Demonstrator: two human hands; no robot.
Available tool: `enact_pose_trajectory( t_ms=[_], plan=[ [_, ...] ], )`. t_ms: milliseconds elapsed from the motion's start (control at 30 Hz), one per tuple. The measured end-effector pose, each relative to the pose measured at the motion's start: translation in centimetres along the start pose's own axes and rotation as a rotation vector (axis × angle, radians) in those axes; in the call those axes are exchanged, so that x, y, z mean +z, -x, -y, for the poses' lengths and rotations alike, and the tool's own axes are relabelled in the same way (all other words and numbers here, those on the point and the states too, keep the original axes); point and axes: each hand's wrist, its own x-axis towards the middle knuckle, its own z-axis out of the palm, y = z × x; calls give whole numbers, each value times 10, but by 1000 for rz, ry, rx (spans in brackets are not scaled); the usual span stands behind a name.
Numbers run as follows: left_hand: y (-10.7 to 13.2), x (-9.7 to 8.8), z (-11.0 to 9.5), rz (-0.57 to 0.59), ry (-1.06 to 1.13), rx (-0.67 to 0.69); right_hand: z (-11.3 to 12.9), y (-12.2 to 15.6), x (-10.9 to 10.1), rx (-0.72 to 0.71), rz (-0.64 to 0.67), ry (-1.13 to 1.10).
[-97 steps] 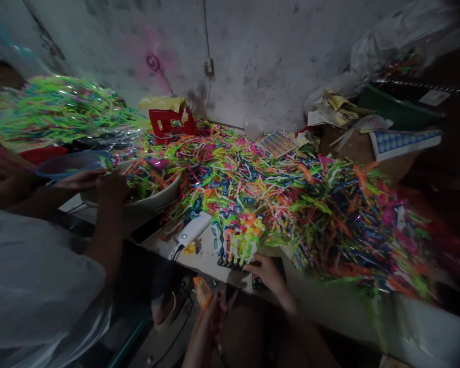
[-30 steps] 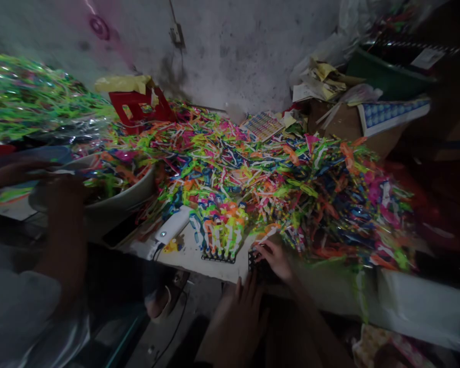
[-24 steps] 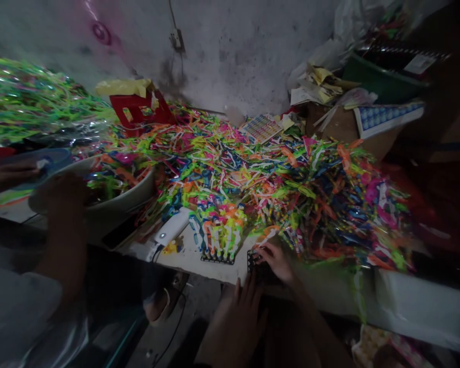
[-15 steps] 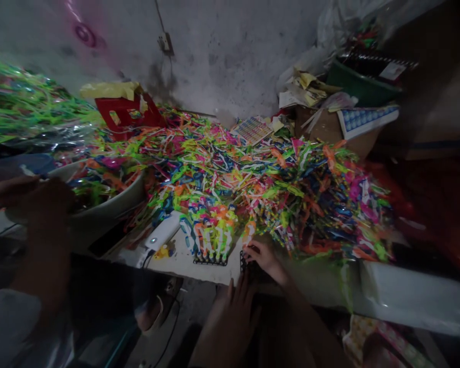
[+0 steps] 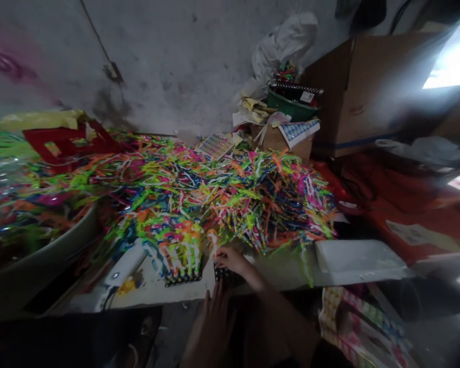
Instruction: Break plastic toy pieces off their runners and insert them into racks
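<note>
A big heap of neon plastic pieces (image 5: 214, 194) covers the table. At its near edge stands a black rack (image 5: 182, 276) filled with upright coloured pieces. Just right of it lies a second black rack (image 5: 224, 273). My right hand (image 5: 233, 259) rests on that second rack with its fingertips pinched together; what they hold is blurred. My left hand (image 5: 214, 322) sits below the table edge, fingers stretched out and pointing up at the rack, holding nothing.
A white device with a cable (image 5: 118, 268) lies left of the racks, beside a grey bowl (image 5: 61, 245) of pieces. A red stool (image 5: 67, 143) stands at the back left. Cardboard boxes (image 5: 368, 87), a green basket (image 5: 291, 105), red cloth (image 5: 406, 204) and a white sheet (image 5: 360, 258) are on the right.
The view has swung to the right, and the other person's arms on the left are out of view. My right hand stays at the second black rack; my left hand stays open below it.
</note>
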Motion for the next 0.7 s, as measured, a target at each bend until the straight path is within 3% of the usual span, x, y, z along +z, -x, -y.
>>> enact_pose_trajectory(
  t_ms=[233, 433, 500, 600, 700],
  plan=[
    [5, 0, 4, 7, -49, 0, -1, -4, 4, -24, -2, 67],
    [5, 12, 7, -15, -57, 14, 3, 16, 7, -130, -148, 212],
    [5, 18, 9, -23, -66, 3, 7, 32, -2, -219, -293, 311],
    [5, 30, 11, -34, -86, -29, 10, 53, -30, -393, -651, 604],
    [4, 42, 11, -79, -151, -62, 4, 56, -60, -332, -879, 853]
  ],
)
